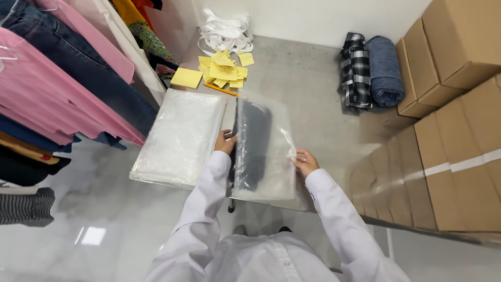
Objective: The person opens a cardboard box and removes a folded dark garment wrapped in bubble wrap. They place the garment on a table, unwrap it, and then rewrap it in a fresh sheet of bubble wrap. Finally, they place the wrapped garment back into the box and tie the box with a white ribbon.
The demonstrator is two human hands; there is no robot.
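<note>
A clear plastic bag (pixel 271 156) lies on the grey table (pixel 308 89) in front of me, with a dark folded garment (pixel 254 141) inside it on its left side. My left hand (pixel 225 142) grips the bag's left edge by the garment. My right hand (pixel 304 162) pinches the bag's right edge. Both arms are in white sleeves.
A stack of clear empty bags (pixel 180 137) lies to the left. Yellow sticky notes (pixel 222 70), a pencil (pixel 222 90) and white strips (pixel 225 32) sit at the far end. Two rolled garments, plaid (pixel 355 70) and blue (pixel 384 70), lie by cardboard boxes (pixel 454 104) on the right. Clothes (pixel 57 89) hang at left.
</note>
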